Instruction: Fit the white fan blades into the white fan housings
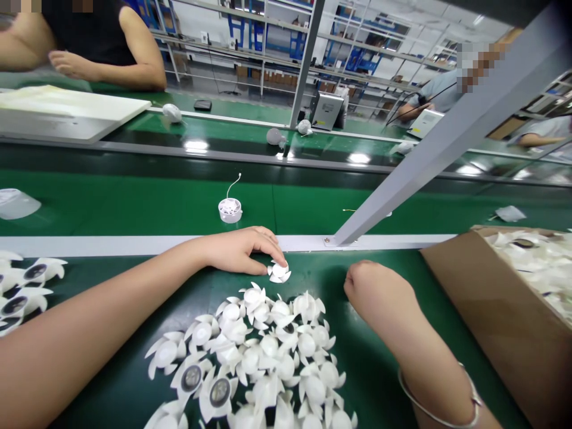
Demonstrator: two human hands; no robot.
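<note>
A: Closest in, what could go wrong?
B: The heap of fans (269,345) is loose, blades overlapping. The left forearm (111,316) runs beside it, so a low sweep could scatter some; lifting one might drag its neighbour or bend a blade.
A: And the hands?
B: The right hand (379,298) is curled into a fist beside the heap, nothing showing in it. Past the heap, the left hand (241,249) has fingertips against one white fan (280,272), just short of the white rail (299,243). Pinching or merely touching? I can't tell. An off-centre press could make it skid.
A: Containers?
B: To the right, a cardboard box (496,316) filled with thin white pieces (536,253), too jumbled to identify. Farther out, on the green belt (134,202), a round white cup (230,218) holds small white parts (230,206); its upright wire (232,184) could snag and tip it.
</note>
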